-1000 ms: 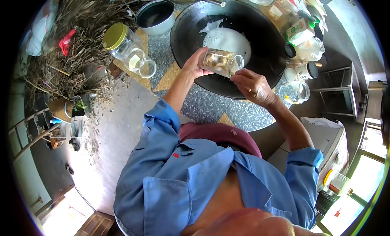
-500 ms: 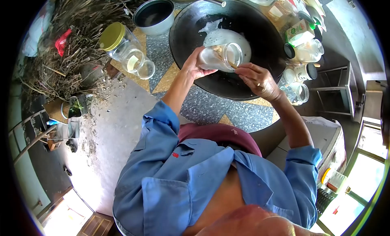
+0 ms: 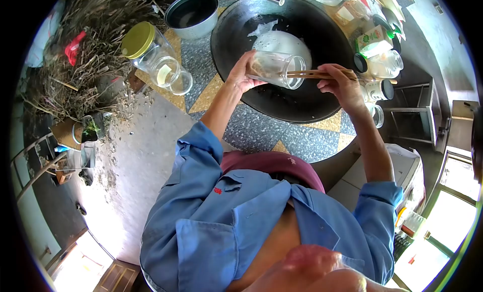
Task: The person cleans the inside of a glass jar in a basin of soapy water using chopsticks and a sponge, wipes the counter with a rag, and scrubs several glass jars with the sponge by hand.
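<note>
A clear glass jar (image 3: 274, 68) lies on its side in the air above the black wok (image 3: 322, 35), its mouth facing right. My left hand (image 3: 245, 73) is closed around the jar's base end. In my right hand (image 3: 342, 86) is a pair of wooden chopsticks (image 3: 314, 74), whose tips reach into the jar's mouth. Whitish foamy liquid (image 3: 289, 42) lies in the wok beneath the jar.
Left of the wok stand a grey pot (image 3: 193, 28), a large jar with a yellow lid (image 3: 143, 43) and an open glass jar (image 3: 180, 84). Several jars and a green-white carton (image 3: 373, 42) line the right side. Dry twigs (image 3: 95, 35) pile up at far left.
My right hand has drawn back to the right, and the chopsticks now show along much of their length. The jar has turned slightly, still in my left hand.
</note>
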Available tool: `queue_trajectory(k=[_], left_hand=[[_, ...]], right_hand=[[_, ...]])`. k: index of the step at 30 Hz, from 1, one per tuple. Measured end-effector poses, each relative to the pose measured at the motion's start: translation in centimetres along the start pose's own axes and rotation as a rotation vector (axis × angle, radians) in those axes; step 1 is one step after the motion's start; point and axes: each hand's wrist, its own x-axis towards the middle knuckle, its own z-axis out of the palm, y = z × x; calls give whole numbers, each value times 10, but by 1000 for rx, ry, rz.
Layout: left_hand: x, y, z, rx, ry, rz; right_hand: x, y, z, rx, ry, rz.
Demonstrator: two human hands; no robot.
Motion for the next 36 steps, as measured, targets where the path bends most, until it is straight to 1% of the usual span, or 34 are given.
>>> queue_trajectory(k=[1,3,4,5,7,8,9,11,13,15,18,21,24,25,27,29,30,31,32,33,34,35,36], left_hand=[[3,-2,-3,-20,-7,-9],[4,-5,-6,-43,-14,-20],[4,-6,-6,-55,-14,-38],[3,-8,-6,-66,-15,-55],[3,-11,-6,-67,-5,-69],[3,-13,-5,-63,1,-85],[1,-14,-3,-57,0,-93],[-1,-18,4,-45,-41,-114],[1,-22,6,-37,-50,-136],[-1,-23,7,-36,-50,-148],[-4,-21,8,-13,-26,-142],[-3,-19,8,17,-73,-103],[-8,-3,17,22,-96,-75],[-5,-3,15,15,-93,-71],[8,-2,9,41,-106,-59],[9,-5,13,27,-102,-76],[3,-6,20,36,-42,-82],[1,-6,24,43,21,-84],[3,-8,21,38,30,-81],[8,-11,13,38,35,-83],[14,-13,4,-5,-17,-77],[19,-15,-4,-48,-70,-72],[16,-16,-5,-47,-67,-75]], right_hand=[[-3,0,-3,-2,-4,4],[-13,1,-8,92,22,-88],[-20,-1,-6,16,40,-149],[-25,-2,-5,14,38,-146],[-32,-4,-3,-131,42,-408],[-35,-6,2,-226,-14,-460],[-32,-2,3,-243,-65,-431],[-25,8,9,-269,-127,-307],[-18,25,16,-303,-109,-261],[-18,27,22,-468,-132,-360],[-17,27,28,-431,-136,-324],[-11,18,22,-198,-2,-289],[-18,-2,10,-127,89,-273],[-24,-8,9,-206,123,-356],[-26,-4,10,-325,62,-492],[-19,18,12,-411,-33,-428],[-17,27,15,-349,-33,-362],[-15,31,16,-319,-12,-346],[-12,34,19,-254,23,-330],[-10,38,21,-187,57,-309],[-7,44,20,-181,57,-307],[-4,50,20,-18,92,-224],[-4,56,19,142,126,-139]])
